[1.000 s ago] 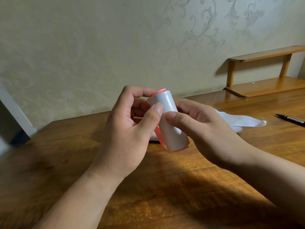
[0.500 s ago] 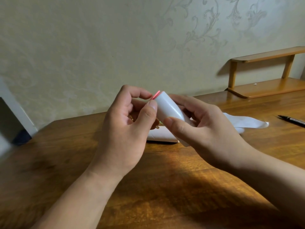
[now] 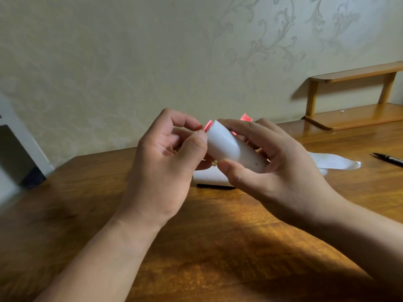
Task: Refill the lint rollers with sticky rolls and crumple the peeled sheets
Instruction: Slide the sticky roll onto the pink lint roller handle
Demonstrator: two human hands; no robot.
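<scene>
A white sticky roll (image 3: 229, 147) on a pink lint roller is held above the wooden table (image 3: 218, 247), lying nearly level. My right hand (image 3: 277, 168) wraps around its right part, thumb underneath and fingers over the top. My left hand (image 3: 165, 162) pinches the roll's left end between thumb and forefinger, where a pink rim shows. A pink piece (image 3: 246, 117) of the roller sticks up behind my right fingers. The roller's handle is hidden by my hands.
A white roll or sheet (image 3: 209, 177) lies on the table just behind my hands. Loose white peeled sheets (image 3: 333, 163) lie to the right. A black pen (image 3: 388, 159) rests at the far right. A small wooden shelf (image 3: 353, 101) stands against the wall.
The roll has tipped from near upright to nearly level, its far end turned to the left. My right hand has closed further around it, and the pink piece has come into sight behind.
</scene>
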